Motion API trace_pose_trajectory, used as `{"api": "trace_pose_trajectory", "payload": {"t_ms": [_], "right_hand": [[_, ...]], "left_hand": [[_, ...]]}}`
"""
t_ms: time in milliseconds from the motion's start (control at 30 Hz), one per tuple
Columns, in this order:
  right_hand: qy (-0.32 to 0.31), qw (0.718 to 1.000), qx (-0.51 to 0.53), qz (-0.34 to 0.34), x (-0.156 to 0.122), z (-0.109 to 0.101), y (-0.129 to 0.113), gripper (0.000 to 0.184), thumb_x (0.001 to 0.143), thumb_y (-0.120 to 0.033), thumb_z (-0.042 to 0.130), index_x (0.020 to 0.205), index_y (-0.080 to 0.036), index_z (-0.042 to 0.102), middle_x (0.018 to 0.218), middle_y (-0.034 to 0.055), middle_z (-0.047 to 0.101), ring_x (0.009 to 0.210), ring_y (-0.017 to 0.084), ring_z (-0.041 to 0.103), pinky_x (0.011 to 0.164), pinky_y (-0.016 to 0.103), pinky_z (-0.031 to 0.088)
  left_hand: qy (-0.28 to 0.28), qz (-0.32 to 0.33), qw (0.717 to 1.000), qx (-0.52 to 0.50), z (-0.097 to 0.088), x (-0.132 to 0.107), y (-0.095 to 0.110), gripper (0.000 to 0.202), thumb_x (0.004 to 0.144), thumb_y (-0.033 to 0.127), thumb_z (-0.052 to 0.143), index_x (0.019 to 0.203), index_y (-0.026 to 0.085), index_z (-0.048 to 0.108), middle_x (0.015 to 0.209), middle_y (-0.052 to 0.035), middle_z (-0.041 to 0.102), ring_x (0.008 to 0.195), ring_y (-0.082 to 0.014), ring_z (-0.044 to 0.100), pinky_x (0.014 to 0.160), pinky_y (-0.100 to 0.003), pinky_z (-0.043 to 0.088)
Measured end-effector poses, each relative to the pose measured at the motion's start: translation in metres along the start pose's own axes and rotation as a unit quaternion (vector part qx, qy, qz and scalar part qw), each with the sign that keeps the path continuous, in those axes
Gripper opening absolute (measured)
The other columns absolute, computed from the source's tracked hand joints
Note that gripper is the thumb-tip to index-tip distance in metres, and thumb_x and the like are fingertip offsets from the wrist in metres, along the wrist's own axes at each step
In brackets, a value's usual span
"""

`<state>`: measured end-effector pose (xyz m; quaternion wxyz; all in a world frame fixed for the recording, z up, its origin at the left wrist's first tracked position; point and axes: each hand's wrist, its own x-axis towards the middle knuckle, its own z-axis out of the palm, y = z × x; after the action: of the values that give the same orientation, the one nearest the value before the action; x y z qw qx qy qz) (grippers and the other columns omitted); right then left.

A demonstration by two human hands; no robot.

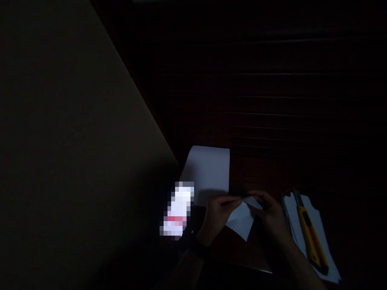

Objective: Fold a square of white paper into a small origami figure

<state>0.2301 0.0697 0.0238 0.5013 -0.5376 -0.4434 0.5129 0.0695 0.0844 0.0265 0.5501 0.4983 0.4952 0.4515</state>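
Between my two hands is a small folded sheet of white paper [242, 220], creased, with one corner pointing down toward me. My left hand [218, 212] pinches its upper left edge between thumb and fingers. On the other side, my right hand [270, 210] has thumb and fingers closed on the upper right part, where a flap stands up. A dark band circles my left wrist. Just behind my left hand lies a larger blank white sheet [210, 171], its top left corner curled.
A glowing phone screen [178, 209], blurred out, stands left of my hands. At the right, a yellow utility knife [311, 237] rests on a stack of white papers [328, 257]. A pale wall [75, 141] rises at the left; dark wood runs behind. The scene is dim.
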Motion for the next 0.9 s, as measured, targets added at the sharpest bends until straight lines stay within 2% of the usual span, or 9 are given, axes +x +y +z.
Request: {"api": "trace_pose_trajectory", "payload": {"t_ms": [133, 200, 400, 500, 633, 800, 900], "right_hand": [[0.076, 0.995, -0.067, 0.006, 0.000, 0.001, 0.003, 0.021, 0.073, -0.029, 0.065, 0.092, -0.021, 0.064, 0.081, 0.0040, 0.068, 0.073, 0.020, 0.062, 0.062, 0.028, 0.047], [0.087, 0.992, -0.094, 0.006, 0.001, 0.001, 0.005, 0.022, 0.072, -0.032, 0.066, 0.090, -0.020, 0.066, 0.084, 0.0053, 0.069, 0.077, 0.022, 0.062, 0.064, 0.030, 0.048], [0.019, 0.999, -0.009, 0.039, 0.002, 0.005, 0.008, 0.039, 0.066, -0.034, 0.071, 0.101, -0.020, 0.060, 0.089, 0.0070, 0.067, 0.075, 0.023, 0.062, 0.060, 0.031, 0.049], [-0.005, 0.999, 0.018, 0.047, 0.002, 0.004, 0.010, 0.043, 0.065, -0.032, 0.073, 0.103, -0.021, 0.057, 0.090, 0.0056, 0.065, 0.074, 0.021, 0.061, 0.059, 0.029, 0.048], [0.007, 1.000, -0.014, 0.008, 0.002, 0.003, 0.011, 0.033, 0.066, -0.025, 0.071, 0.095, -0.022, 0.054, 0.092, 0.0039, 0.062, 0.078, 0.019, 0.058, 0.061, 0.026, 0.047], [-0.003, 0.998, -0.047, -0.032, 0.001, 0.006, 0.012, 0.031, 0.068, -0.025, 0.068, 0.096, -0.023, 0.053, 0.091, 0.0037, 0.061, 0.080, 0.020, 0.058, 0.063, 0.027, 0.047], [0.005, 0.996, -0.082, -0.041, -0.001, 0.008, 0.008, 0.033, 0.070, -0.031, 0.067, 0.100, -0.022, 0.057, 0.093, 0.0051, 0.063, 0.082, 0.021, 0.059, 0.067, 0.030, 0.048]], "left_hand": [[0.038, -0.037, 0.999, -0.012, 0.000, 0.003, -0.006, 0.026, 0.069, 0.034, 0.068, 0.084, 0.013, 0.072, 0.085, -0.0104, 0.071, 0.078, -0.0234, 0.065, 0.069, -0.029, 0.050], [0.040, -0.042, 0.998, -0.017, 0.001, 0.003, -0.008, 0.026, 0.069, 0.035, 0.069, 0.083, 0.013, 0.072, 0.084, -0.0103, 0.071, 0.077, -0.0229, 0.065, 0.068, -0.029, 0.050], [0.018, -0.026, 0.999, -0.024, 0.004, 0.000, -0.008, 0.023, 0.069, 0.034, 0.068, 0.080, 0.014, 0.072, 0.082, -0.0095, 0.071, 0.076, -0.0217, 0.065, 0.068, -0.028, 0.050], [0.016, -0.031, 0.999, -0.019, 0.004, -0.001, -0.008, 0.023, 0.068, 0.034, 0.069, 0.080, 0.014, 0.073, 0.082, -0.0093, 0.072, 0.076, -0.0222, 0.065, 0.068, -0.029, 0.050], [0.010, -0.036, 0.999, -0.018, 0.005, -0.003, -0.011, 0.023, 0.068, 0.034, 0.069, 0.081, 0.014, 0.072, 0.082, -0.0095, 0.072, 0.078, -0.0232, 0.065, 0.070, -0.030, 0.050], [-0.040, -0.017, 0.999, -0.022, 0.007, -0.002, -0.013, 0.025, 0.071, 0.031, 0.066, 0.091, 0.017, 0.071, 0.091, -0.0084, 0.071, 0.084, -0.0231, 0.065, 0.074, -0.030, 0.049], [-0.014, -0.015, 1.000, -0.013, 0.005, 0.000, -0.014, 0.024, 0.073, 0.031, 0.064, 0.091, 0.017, 0.072, 0.093, -0.0080, 0.071, 0.086, -0.0224, 0.064, 0.077, -0.030, 0.048]]}}
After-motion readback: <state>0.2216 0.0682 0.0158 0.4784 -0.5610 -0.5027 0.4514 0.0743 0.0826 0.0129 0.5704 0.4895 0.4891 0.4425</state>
